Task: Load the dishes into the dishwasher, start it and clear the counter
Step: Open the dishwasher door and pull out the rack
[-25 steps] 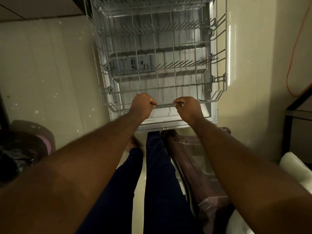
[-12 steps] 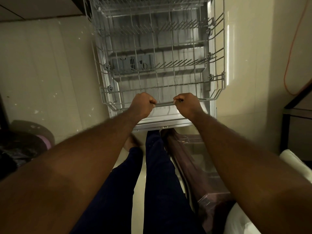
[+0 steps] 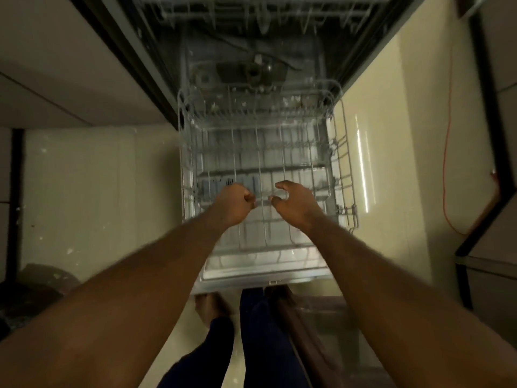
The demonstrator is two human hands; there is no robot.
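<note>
While the lower rack [image 3: 344, 163] sits drawn out of the dishwasher [image 3: 251, 71] over its open door [image 3: 226, 281], the left grip [image 3: 233, 204] hangs above the rack's middle, clenched on nothing visible, and the right grip [image 3: 293, 204] just beside it is released, fingers loosely curled.

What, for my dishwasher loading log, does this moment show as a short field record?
rack: grey wire lower dishwasher rack, pulled out over the door, no dishes visible
door: grey metal dishwasher door, folded down open
left hand: fingers curled over the rack, grip unclear from blur
right hand: fingers loosely spread, holding nothing
</note>
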